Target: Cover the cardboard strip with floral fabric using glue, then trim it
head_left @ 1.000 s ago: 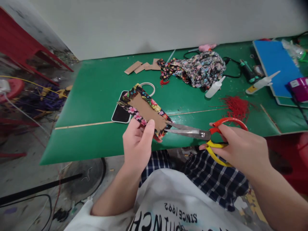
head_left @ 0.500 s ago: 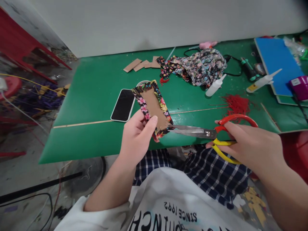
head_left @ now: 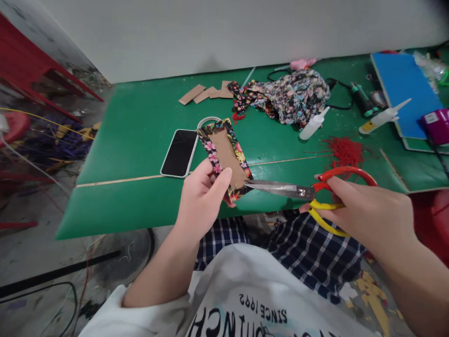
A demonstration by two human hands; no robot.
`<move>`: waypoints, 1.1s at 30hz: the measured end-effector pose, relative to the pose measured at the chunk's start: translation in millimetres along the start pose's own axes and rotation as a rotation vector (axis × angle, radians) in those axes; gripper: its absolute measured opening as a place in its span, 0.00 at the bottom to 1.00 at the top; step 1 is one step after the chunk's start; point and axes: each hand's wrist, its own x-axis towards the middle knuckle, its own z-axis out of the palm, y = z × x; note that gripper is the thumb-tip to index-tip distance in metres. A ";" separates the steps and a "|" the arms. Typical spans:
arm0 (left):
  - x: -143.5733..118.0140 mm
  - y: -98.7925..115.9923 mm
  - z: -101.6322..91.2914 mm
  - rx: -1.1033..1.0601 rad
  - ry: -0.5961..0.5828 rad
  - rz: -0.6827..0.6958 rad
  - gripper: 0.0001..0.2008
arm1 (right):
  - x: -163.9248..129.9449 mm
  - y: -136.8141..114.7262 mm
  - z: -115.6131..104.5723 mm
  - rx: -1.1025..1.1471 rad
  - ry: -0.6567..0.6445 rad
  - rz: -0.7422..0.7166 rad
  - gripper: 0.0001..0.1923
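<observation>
My left hand (head_left: 201, 199) grips a cardboard piece (head_left: 227, 152) whose edges are wrapped in black floral fabric. The thumb presses on the bare brown middle while the fingers go behind, partly hidden. In my right hand (head_left: 372, 213) are scissors (head_left: 301, 192) with one red and one yellow handle. Their blades point left and lie nearly together, the tips touching the fabric border at the piece's lower right corner. Left of the piece a phone (head_left: 179, 153) with a dark screen and white case lies on the green table (head_left: 136, 201).
Cardboard strips (head_left: 205, 93) and crumpled floral fabric (head_left: 298, 96) lie at the back. A white squeeze bottle (head_left: 314, 124), red threads (head_left: 345, 152), a second bottle (head_left: 380, 120) and a blue board (head_left: 409, 93) are on the right. A red chair (head_left: 42, 61) stands at far left.
The scissor blades have closed from slightly apart to nearly together at the fabric corner. The wrapped cardboard has shifted a little to the right with my left hand.
</observation>
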 end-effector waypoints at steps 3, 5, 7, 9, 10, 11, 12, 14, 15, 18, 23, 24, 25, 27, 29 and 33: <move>0.4 -1.5 0.9 -0.030 0.020 0.008 0.08 | -1.1 -0.9 0.3 -0.007 0.015 0.014 0.18; 0.8 -4.4 0.8 -0.036 0.029 0.018 0.08 | -1.7 -1.9 0.5 -0.018 0.033 0.023 0.17; 1.2 -7.2 0.4 -0.027 0.035 0.017 0.08 | -2.1 -2.7 1.0 -0.034 0.055 0.032 0.16; 1.7 -9.2 0.4 -0.014 0.039 0.004 0.09 | -2.6 -3.3 2.2 -0.041 0.051 0.059 0.16; 2.0 -10.0 0.6 -0.014 0.036 -0.001 0.08 | -3.0 -3.5 3.2 -0.020 0.031 0.089 0.16; 2.3 -10.7 0.9 -0.018 0.032 -0.003 0.08 | -3.4 -3.7 4.3 0.021 0.005 0.132 0.16; 2.5 -11.4 1.2 -0.027 0.028 -0.001 0.07 | -3.9 -3.9 5.5 0.075 -0.024 0.179 0.16; 2.9 -12.8 1.8 -0.047 0.025 0.008 0.07 | -4.7 -4.9 8.0 0.179 -0.061 0.230 0.16; 3.0 -13.4 1.8 -0.054 0.027 0.014 0.06 | -4.7 -5.6 9.0 0.215 -0.066 0.228 0.16; 2.8 -14.2 0.9 -0.053 0.036 0.023 0.08 | -3.0 -8.7 9.6 0.251 -0.066 0.168 0.18; -0.2 -10.9 0.3 0.000 0.067 0.036 0.10 | 2.1 -12.0 3.2 0.262 -0.142 0.084 0.21; -1.2 -9.9 0.7 0.009 0.076 0.046 0.10 | 2.5 -12.2 1.8 0.264 -0.155 0.066 0.21; -2.2 -9.0 1.2 0.017 0.084 0.057 0.10 | 2.7 -12.3 0.6 0.264 -0.165 0.050 0.22; -4.0 -7.6 2.5 0.028 0.103 0.076 0.10 | 2.3 -12.5 -1.0 0.262 -0.184 0.031 0.23; -5.3 -6.8 3.6 0.029 0.118 0.085 0.10 | 1.7 -12.5 -1.5 0.252 -0.199 0.025 0.23; -6.4 -7.4 5.4 0.026 0.135 0.084 0.10 | 1.2 -12.3 -1.4 0.240 -0.209 0.022 0.23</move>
